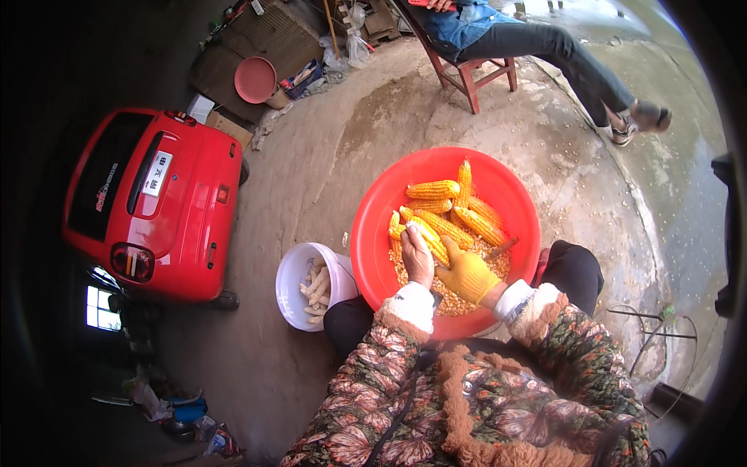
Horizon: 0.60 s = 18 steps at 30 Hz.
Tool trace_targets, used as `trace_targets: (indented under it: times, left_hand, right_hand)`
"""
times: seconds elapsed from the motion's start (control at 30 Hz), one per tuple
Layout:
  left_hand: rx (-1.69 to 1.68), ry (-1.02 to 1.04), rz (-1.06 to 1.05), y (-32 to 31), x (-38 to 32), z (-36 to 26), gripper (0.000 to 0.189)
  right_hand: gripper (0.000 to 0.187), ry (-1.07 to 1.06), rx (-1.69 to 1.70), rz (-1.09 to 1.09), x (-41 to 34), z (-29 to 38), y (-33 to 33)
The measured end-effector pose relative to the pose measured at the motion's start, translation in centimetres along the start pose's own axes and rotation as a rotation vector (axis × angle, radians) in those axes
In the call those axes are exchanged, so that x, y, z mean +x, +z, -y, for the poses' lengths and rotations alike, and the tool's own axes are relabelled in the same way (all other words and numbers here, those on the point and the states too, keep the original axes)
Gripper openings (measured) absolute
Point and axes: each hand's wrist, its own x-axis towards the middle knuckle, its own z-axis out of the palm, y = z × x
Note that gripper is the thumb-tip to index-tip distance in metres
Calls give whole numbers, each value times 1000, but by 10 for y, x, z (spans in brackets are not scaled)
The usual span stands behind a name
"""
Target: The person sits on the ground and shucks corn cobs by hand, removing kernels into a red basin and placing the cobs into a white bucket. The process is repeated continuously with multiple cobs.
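Note:
My bare left hand grips an ear of corn over a large red plastic basin. My right hand, in a yellow knit glove, holds the lower end of the same ear; its fingertips are partly hidden. Several more ears of yellow corn lie piled toward the far side of the basin. Loose corn kernels cover its bottom beneath and around my hands. A brown stick-like piece, perhaps a tool handle, lies at the right inside the basin.
Left of the basin stands a white bucket holding bare corncobs. A red car is parked farther left. Ahead, a person sits on a wooden chair. Kernels are scattered on the concrete floor. A wire frame stands at right.

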Motion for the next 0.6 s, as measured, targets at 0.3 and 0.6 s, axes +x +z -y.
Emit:
trace_targets:
  times: [0.3, 0.6]
  left_hand:
    - [157, 27, -48, -5, -4, 14, 42]
    - [-149, -114, 97, 2, -3, 21, 41]
  right_hand:
    - [58, 65, 13, -17, -5, 3, 9]
    - [56, -12, -232, 75, -4, -3, -1]
